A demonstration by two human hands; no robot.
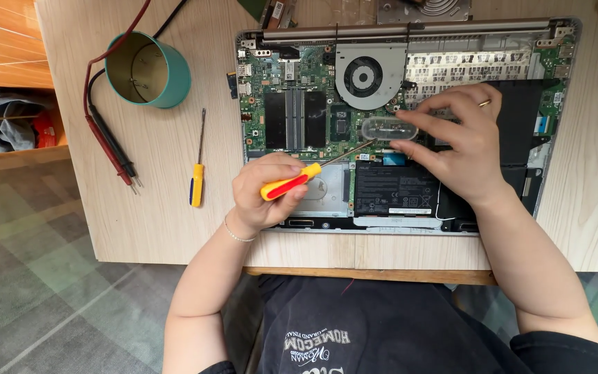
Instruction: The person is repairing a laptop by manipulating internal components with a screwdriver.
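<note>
Left hand: left hand (266,190) is curled shut around one red-and-yellow screwdriver (292,184), the shaft slanting up and right so its tip sits at the near edge of the clear case.
Right hand: right hand (461,142) rests on the open machine, fingers (444,105) half-curled, thumb and fingertips pinching one small clear plastic case (389,128); what is inside the case is too small to tell, possibly screws.
Laptop: one laptop (410,125) lies base-up and uncovered on the bench (160,166), showing one round fan (363,76), one black battery (394,188) and one green board (278,76).
Screwdrivers: two in all; the second, a blue-and-yellow screwdriver (197,176), lies loose on the bench, left of the laptop and apart from it.
Tin: one teal tin (148,69) lies on its side, mouth facing the camera.
Probes: two, one red probe (109,149) and one black probe (118,149), side by side below the tin.
</note>
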